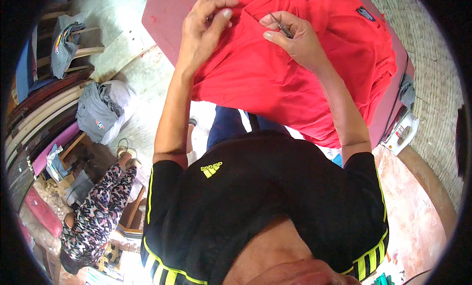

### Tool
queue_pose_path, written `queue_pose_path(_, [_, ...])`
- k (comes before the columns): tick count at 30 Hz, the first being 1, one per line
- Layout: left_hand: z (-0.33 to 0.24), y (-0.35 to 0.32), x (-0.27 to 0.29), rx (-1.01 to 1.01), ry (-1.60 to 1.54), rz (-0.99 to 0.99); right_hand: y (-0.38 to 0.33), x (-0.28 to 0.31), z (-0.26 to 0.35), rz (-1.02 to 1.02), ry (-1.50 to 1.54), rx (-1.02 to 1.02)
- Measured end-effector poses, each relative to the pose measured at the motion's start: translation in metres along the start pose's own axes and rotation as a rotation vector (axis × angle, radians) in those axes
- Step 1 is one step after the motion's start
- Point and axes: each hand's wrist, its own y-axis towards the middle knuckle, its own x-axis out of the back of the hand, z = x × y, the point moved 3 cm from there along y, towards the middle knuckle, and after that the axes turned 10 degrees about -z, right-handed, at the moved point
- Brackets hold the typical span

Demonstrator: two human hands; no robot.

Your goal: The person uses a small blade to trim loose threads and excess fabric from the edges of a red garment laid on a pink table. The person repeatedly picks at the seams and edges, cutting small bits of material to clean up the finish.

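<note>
A red knit garment lies spread and rumpled over a dark pink table, its far edge cut off by the frame. A small dark label shows on the cloth near the far right. My right hand is closed around small dark metal thread snips, their tip pointing to the far left above the cloth. At the garment's left edge my left hand rests with thumb and forefinger apart. I see nothing between them, though its other fingers are partly hidden.
A white clothes iron with a cord stands by the table's right edge. Grey garments lie in a heap on the left. A person in patterned clothes is at the lower left, beside stacked boards and rolls.
</note>
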Motion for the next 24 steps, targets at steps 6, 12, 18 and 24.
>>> queue_pose_path(6, [0.0,-0.058,-0.03,0.122,0.113,0.0,-0.015,0.013,-0.003,0.054,0.008,-0.083])
queue_pose_path(12, [0.004,-0.075,-0.049,0.193,0.015,-0.074,-0.038,0.027,-0.013,0.068,0.035,-0.11])
queue_pose_path(18, [-0.015,-0.07,-0.057,0.013,0.261,0.052,-0.052,0.027,-0.018,-0.045,0.011,0.002])
queue_pose_path(24, [-0.012,-0.068,-0.067,-0.139,0.267,0.039,-0.057,0.027,-0.016,-0.099,-0.155,0.078])
